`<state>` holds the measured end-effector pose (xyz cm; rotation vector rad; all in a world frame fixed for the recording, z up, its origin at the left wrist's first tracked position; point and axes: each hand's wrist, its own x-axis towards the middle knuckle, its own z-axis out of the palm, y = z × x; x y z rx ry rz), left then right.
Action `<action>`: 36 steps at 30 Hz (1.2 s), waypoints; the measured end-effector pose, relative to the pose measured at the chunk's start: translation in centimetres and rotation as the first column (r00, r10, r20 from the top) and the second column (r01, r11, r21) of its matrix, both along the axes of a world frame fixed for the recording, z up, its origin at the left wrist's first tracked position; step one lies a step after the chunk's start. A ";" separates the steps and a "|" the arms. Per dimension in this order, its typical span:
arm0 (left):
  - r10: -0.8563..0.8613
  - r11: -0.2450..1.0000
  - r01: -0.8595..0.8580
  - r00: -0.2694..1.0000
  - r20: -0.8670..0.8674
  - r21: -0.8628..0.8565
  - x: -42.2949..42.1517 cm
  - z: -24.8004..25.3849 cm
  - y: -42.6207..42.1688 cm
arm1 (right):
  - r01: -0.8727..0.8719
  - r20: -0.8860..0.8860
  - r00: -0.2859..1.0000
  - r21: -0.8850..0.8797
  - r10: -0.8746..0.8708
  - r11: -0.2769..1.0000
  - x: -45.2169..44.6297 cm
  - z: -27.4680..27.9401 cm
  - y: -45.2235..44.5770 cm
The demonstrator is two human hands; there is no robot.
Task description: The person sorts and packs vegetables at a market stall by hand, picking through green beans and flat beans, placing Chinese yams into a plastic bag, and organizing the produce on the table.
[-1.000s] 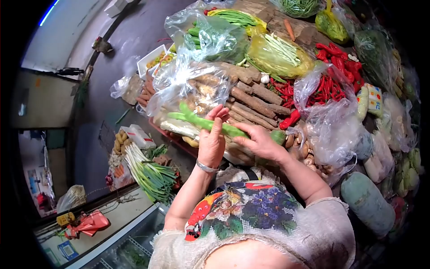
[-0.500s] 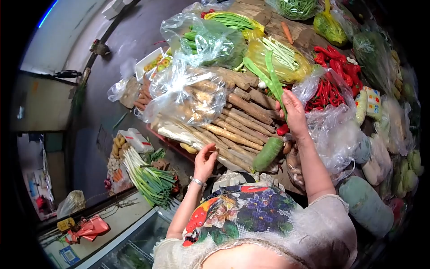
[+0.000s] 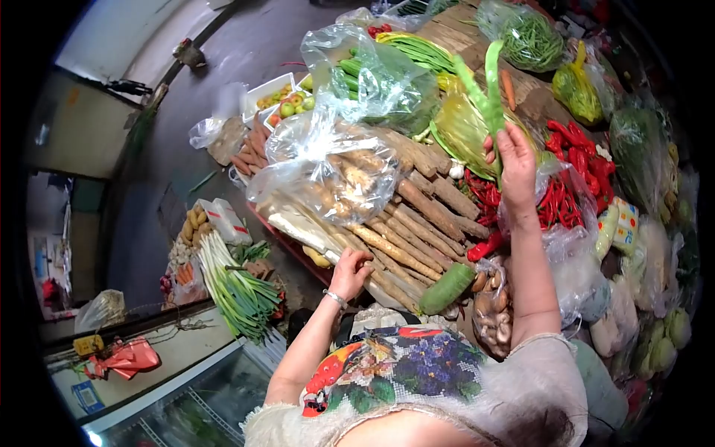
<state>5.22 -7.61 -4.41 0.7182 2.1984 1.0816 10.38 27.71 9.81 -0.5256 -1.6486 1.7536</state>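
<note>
My right hand (image 3: 514, 164) is closed around the lower ends of a few long, flat green bean pods (image 3: 493, 86), which point up and away from me. Below the pods lies a yellow plastic bag (image 3: 463, 138). My left hand (image 3: 350, 273) hovers by the near left side of the long brown yams (image 3: 398, 257), its fingers loosely curled with nothing visible in them. Whether it touches the yams I cannot tell. A thick green gourd-like vegetable (image 3: 447, 289) lies across the yams' near ends. Beside my right forearm are thin red chilies (image 3: 558, 197) in clear plastic.
A clear bag of pale roots (image 3: 335, 167) rests on the yams. Behind it stand a bag of green vegetables (image 3: 372, 82) and white trays of fruit (image 3: 269, 93). Bagged mushrooms (image 3: 493, 305) sit near my right elbow. Leeks (image 3: 234, 287) lie lower left, beside a glass-topped case (image 3: 216, 402).
My right hand has lifted the bean pods up and away over the yellow bag, turning them more upright. My left hand stays near the yams, its fingers curled a little more. The view has shifted.
</note>
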 end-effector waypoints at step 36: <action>-0.017 0.998 0.019 0.999 -0.039 0.053 -0.7 -1.8 -0.5 | -0.325 0.347 0.912 0.281 0.220 0.903 -6.7 -11.7 -5.9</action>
